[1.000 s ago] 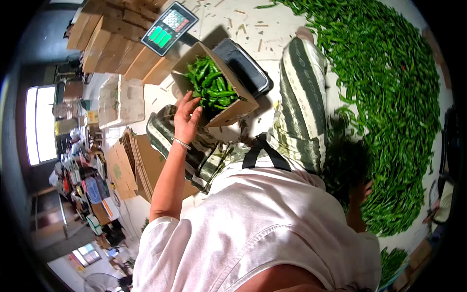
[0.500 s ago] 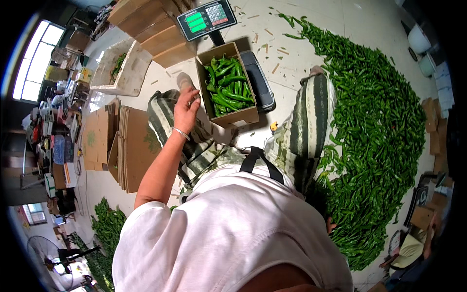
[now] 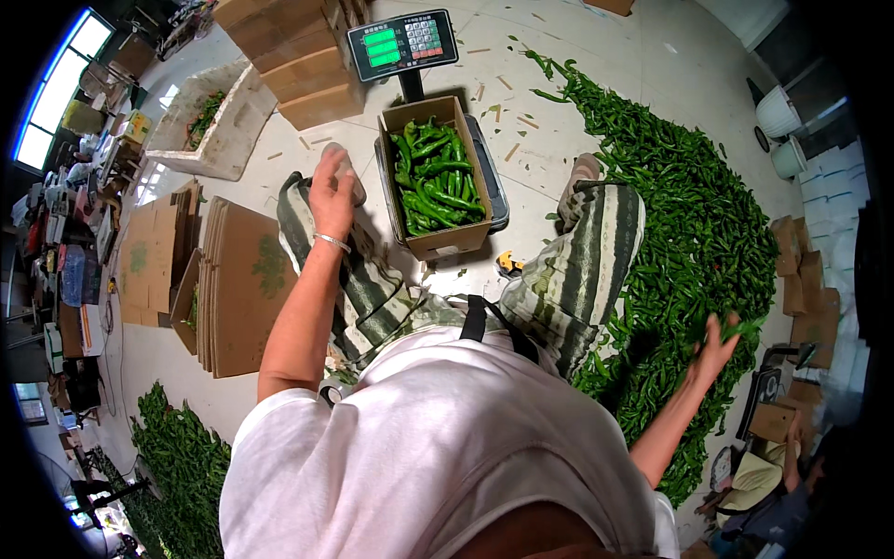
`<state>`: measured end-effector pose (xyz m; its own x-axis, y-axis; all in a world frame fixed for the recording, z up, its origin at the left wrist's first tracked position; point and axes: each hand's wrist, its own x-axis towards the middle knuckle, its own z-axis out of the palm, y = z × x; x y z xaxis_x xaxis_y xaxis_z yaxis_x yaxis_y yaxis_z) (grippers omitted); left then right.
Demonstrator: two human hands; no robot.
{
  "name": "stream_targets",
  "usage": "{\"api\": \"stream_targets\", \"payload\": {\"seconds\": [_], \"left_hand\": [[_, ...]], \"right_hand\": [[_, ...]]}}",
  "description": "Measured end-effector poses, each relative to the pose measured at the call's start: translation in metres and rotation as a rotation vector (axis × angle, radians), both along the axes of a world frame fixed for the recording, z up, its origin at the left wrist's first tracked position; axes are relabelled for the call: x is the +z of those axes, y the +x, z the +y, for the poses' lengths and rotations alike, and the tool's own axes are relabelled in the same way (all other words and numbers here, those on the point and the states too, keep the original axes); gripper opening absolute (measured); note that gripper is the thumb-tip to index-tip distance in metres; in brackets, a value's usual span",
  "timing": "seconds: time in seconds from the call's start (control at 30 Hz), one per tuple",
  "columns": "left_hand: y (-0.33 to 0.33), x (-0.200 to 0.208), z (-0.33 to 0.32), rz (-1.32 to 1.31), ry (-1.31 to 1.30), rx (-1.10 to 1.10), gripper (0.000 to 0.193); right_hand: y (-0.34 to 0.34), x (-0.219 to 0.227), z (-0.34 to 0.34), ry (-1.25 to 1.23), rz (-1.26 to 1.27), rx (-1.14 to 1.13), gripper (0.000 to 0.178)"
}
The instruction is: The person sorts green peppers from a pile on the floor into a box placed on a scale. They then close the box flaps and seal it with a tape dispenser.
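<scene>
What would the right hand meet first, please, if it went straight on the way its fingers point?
Probably the big heap of green peppers on the floor, which spreads ahead of the right hand; the hand's height is unclear, so it might pass over them.

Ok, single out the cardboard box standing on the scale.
The open box filled with green peppers; the other boxes, like the upper-left stack, stand off the scale.

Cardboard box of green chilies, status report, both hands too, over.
Left hand empty, over the left leg. Right hand, motion-blurred, above the chili heap, seemingly gripping green chilies. Open cardboard box on the scale, boxed chilies unobstructed.
</scene>
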<state>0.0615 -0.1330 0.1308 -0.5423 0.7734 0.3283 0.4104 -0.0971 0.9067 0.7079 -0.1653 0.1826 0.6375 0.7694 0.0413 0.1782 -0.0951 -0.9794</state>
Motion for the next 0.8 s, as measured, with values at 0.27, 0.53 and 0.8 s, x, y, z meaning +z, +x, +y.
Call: {"api": "stream_targets", "payload": {"seconds": [0.27, 0.53, 0.8], "left_hand": [[0.014, -0.011, 0.010, 0.041, 0.120, 0.070, 0.038], [0.012, -0.005, 0.007, -0.016, 0.109, 0.084, 0.037], [0.012, 0.003, 0.002, -0.137, 0.110, 0.072, 0.036]], "right_hand": [[-0.286, 0.122, 0.106, 0.115, 0.221, 0.832, 0.058], [-0.430, 0.018, 0.142, -0.405, -0.095, 1.257, 0.070], [-0.356, 0.023, 0.143, -0.185, 0.127, 1.047, 0.028]]}}
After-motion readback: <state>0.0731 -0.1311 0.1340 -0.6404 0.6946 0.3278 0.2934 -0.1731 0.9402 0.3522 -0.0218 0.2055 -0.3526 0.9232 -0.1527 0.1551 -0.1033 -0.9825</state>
